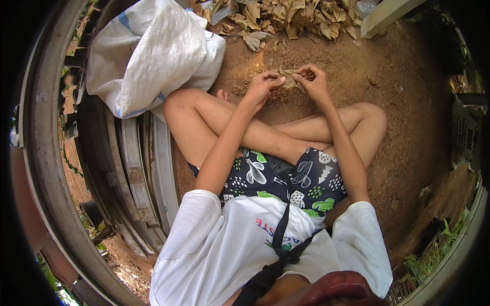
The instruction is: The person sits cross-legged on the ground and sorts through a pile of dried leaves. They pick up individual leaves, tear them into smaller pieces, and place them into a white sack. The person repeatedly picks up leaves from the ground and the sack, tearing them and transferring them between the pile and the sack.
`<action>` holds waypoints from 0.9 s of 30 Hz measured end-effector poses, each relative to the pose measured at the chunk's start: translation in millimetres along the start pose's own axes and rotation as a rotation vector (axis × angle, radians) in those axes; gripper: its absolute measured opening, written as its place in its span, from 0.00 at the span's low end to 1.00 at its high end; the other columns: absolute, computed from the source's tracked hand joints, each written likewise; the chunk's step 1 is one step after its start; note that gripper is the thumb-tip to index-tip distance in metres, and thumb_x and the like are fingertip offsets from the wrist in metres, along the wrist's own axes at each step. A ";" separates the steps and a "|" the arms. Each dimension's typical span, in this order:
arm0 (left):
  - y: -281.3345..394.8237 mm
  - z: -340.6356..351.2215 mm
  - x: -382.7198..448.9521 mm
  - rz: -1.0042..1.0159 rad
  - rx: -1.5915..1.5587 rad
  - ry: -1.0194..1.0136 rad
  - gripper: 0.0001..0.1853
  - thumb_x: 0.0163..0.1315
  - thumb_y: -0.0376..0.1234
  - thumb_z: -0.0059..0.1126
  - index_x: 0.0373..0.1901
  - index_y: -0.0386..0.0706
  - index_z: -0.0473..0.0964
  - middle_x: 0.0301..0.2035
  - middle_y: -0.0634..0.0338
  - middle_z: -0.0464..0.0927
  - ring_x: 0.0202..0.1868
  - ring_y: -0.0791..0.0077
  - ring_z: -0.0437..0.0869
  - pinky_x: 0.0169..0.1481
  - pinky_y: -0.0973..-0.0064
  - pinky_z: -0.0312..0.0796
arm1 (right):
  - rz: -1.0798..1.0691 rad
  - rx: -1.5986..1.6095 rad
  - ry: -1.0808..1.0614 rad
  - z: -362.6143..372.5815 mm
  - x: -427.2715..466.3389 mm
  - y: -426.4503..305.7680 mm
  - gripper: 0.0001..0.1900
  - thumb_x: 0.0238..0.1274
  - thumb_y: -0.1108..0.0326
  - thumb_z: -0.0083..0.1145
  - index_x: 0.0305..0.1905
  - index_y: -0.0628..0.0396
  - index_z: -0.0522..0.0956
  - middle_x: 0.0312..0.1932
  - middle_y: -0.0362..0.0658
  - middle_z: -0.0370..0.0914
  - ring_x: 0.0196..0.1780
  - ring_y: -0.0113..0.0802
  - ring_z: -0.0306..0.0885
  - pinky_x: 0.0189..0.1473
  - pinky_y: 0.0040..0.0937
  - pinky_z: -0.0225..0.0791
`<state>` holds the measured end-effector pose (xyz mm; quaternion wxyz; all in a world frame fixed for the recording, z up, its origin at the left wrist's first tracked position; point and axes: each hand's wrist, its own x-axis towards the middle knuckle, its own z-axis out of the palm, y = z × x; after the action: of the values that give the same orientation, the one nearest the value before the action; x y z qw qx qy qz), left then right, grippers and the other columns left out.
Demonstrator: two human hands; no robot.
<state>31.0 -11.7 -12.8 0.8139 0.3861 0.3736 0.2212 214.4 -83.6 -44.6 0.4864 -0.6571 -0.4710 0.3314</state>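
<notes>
A dry brown leaf (292,82) is stretched between my two hands, above the ground just beyond my crossed legs. My left hand (264,87) pinches its left end between thumb and fingers. At the other end, my right hand (314,82) grips the leaf's right edge with the thumb against bent fingers. Part of the leaf is hidden behind the fingertips. Farther ahead lies a heap of dry brown leaves (294,17), with one paler curled leaf (255,39) at its near edge.
A large white woven sack (164,53) slumps at the front left, close to my left knee. Long metal channels (132,168) lie along my left side. A pale post (386,19) stands at the front right, on bare brown soil (398,76). Green ferns (432,252) grow at the lower right.
</notes>
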 end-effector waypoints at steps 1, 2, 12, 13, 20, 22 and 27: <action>0.4 0.8 -0.4 0.004 -0.010 0.003 0.08 0.58 0.29 0.62 0.38 0.37 0.74 0.31 0.57 0.82 0.32 0.75 0.83 0.34 0.81 0.72 | 0.012 -0.037 -0.005 0.9 -1.0 -4.1 0.12 0.52 0.66 0.68 0.41 0.57 0.80 0.35 0.36 0.77 0.35 0.21 0.72 0.38 0.22 0.66; 0.5 1.6 -1.2 0.008 -0.021 0.006 0.09 0.58 0.29 0.62 0.38 0.37 0.74 0.31 0.57 0.82 0.32 0.75 0.83 0.34 0.81 0.71 | -0.006 -0.027 -0.010 2.4 -1.8 -6.7 0.13 0.51 0.66 0.68 0.41 0.57 0.80 0.36 0.37 0.77 0.37 0.23 0.72 0.40 0.23 0.67; 3.9 2.4 -3.1 -0.001 0.085 0.083 0.13 0.57 0.29 0.63 0.41 0.39 0.69 0.34 0.56 0.82 0.32 0.75 0.84 0.31 0.83 0.69 | -0.251 -0.196 0.019 12.2 -8.0 -19.3 0.23 0.44 0.62 0.70 0.49 0.50 0.80 0.49 0.42 0.75 0.58 0.38 0.68 0.58 0.35 0.59; 3.3 2.3 -2.9 0.011 0.088 0.084 0.15 0.57 0.29 0.63 0.42 0.38 0.68 0.34 0.55 0.82 0.32 0.74 0.84 0.31 0.83 0.68 | -0.272 -0.207 0.029 12.4 -8.3 -20.4 0.23 0.43 0.61 0.70 0.50 0.49 0.80 0.50 0.42 0.75 0.59 0.39 0.68 0.61 0.36 0.57; 2.2 3.5 -2.9 0.043 0.082 0.070 0.24 0.58 0.33 0.64 0.51 0.35 0.63 0.35 0.53 0.82 0.32 0.72 0.85 0.30 0.83 0.68 | -0.264 -0.343 -0.032 8.6 -11.4 -29.4 0.21 0.47 0.61 0.67 0.49 0.53 0.80 0.48 0.43 0.76 0.55 0.38 0.70 0.61 0.40 0.53; 2.7 3.3 -2.5 0.037 0.098 0.047 0.26 0.59 0.35 0.63 0.53 0.34 0.63 0.35 0.53 0.82 0.33 0.71 0.85 0.30 0.83 0.68 | -0.310 -0.362 -0.020 8.3 -10.0 -26.8 0.17 0.51 0.64 0.65 0.47 0.56 0.80 0.42 0.44 0.78 0.49 0.37 0.74 0.55 0.37 0.60; 1.8 2.8 -1.9 0.053 0.128 0.016 0.26 0.60 0.41 0.62 0.52 0.33 0.67 0.36 0.55 0.82 0.34 0.70 0.85 0.31 0.83 0.69 | -0.217 -0.151 -0.036 12.0 -9.9 -36.1 0.11 0.58 0.65 0.60 0.40 0.61 0.80 0.32 0.46 0.79 0.37 0.33 0.75 0.40 0.29 0.66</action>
<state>31.8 -13.1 -9.4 0.7782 0.4454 0.3832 0.2217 189.6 -86.0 -14.1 0.4599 -0.6309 -0.5716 0.2524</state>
